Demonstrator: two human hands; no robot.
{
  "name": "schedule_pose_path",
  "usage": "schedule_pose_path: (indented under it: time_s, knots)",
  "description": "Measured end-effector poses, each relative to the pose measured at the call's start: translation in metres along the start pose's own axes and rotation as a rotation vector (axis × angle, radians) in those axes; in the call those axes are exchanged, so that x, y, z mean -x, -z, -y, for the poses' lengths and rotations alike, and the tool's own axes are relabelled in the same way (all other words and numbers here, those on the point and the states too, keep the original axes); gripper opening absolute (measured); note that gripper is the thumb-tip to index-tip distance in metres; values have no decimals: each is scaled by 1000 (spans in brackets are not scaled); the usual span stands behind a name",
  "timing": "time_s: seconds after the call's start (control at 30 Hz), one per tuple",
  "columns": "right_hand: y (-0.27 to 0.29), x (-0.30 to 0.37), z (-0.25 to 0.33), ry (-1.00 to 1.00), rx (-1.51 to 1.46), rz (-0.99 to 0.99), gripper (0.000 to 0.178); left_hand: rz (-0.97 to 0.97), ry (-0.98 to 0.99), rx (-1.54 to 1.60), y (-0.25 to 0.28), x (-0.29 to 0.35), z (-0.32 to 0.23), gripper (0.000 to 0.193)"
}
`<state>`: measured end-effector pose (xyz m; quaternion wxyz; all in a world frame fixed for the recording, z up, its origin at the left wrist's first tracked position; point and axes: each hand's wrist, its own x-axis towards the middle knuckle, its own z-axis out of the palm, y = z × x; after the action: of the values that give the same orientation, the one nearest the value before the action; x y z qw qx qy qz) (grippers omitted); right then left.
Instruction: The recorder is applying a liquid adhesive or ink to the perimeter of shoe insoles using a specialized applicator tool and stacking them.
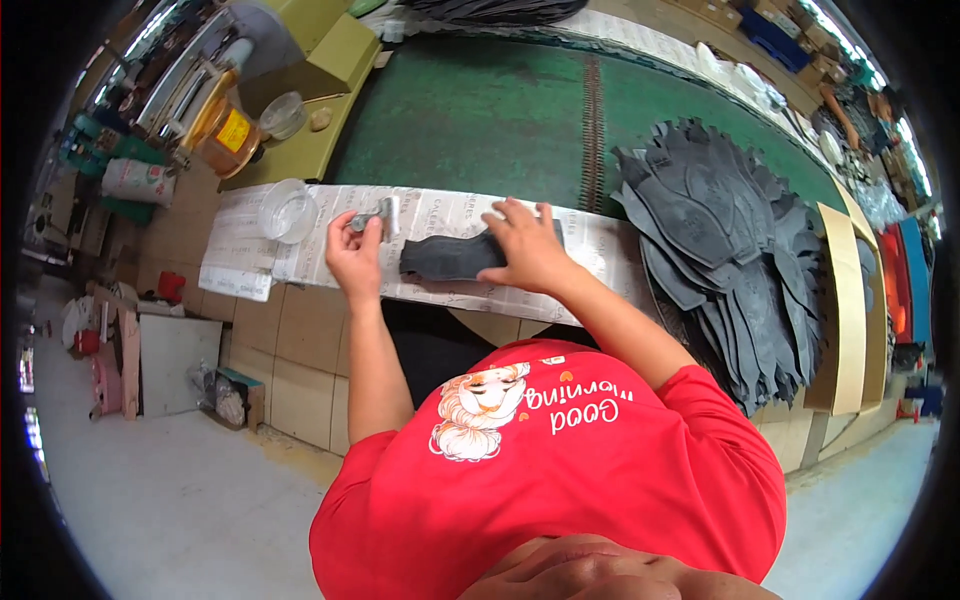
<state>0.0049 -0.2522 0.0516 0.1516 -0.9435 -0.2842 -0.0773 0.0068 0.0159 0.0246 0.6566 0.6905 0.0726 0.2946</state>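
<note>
L hand (355,256) had a small grey-white item (388,216) pinched; R hand (527,250) lay spread on the dark flat piece (445,259), ctr of frame. IMO light, even R pressure was best so it wouldn't skid.

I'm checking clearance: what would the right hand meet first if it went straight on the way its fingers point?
Probably the pale paper just ahead of the right hand, then the green surface beyond; heights are unclear from this view.
</note>
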Motion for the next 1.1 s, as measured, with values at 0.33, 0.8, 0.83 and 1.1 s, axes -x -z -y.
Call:
schedule_pose_path:
  time_s: [0.33, 0.8, 0.83, 1.1]
  knots:
    - [-31, -11, 15, 45, -228, 7, 61, 10, -14, -209, -8, 41, -11, 34]
    - [-43, -6, 14, 5, -274, -181, 53, 179, -18, -531, -26, 47, -23, 34]
    - [-44, -5, 13, 18, -271, -191, 53, 134, 8, -599, -22, 41, -24, 34]
    - [-42, -3, 15, 74, -241, -233, 53, -5, -89, -504, -8, 32, -36, 34]
